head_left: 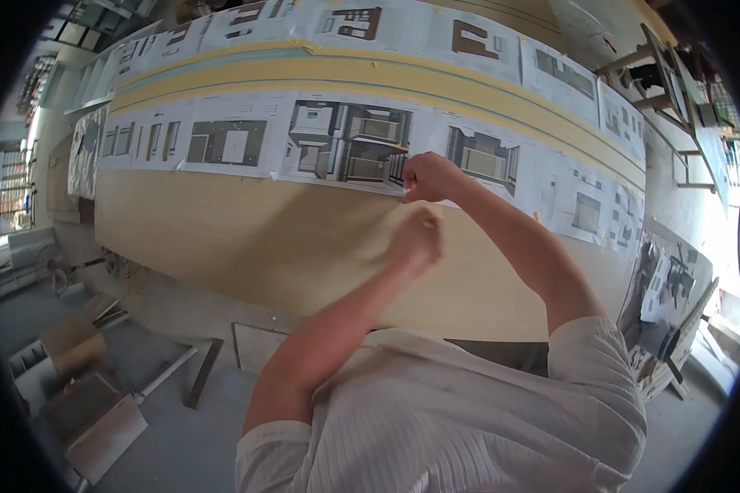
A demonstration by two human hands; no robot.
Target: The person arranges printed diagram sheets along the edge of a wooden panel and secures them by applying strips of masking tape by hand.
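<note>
My right hand (pixel 432 177) is closed, with its fingers curled at the lower right edge of a printed sheet of interior views (pixel 349 140). What it pinches, if anything, is too small or hidden to make out. Just below and nearer to me, my left hand (pixel 419 234) hovers over the bare tan board (pixel 222 222). Motion smears its fingers, so their closure is unclear. Beside my right hand lies another printed sheet with a room picture (pixel 483 160).
More printed drawings (pixel 228 141) run along the board in two rows, parted by a yellow strip (pixel 345 66). A wooden frame (pixel 670 107) stands at the right, near a cluttered side surface (pixel 666 287). Boxes (pixel 94 411) and a metal bar (pixel 204 374) lie on the floor at left.
</note>
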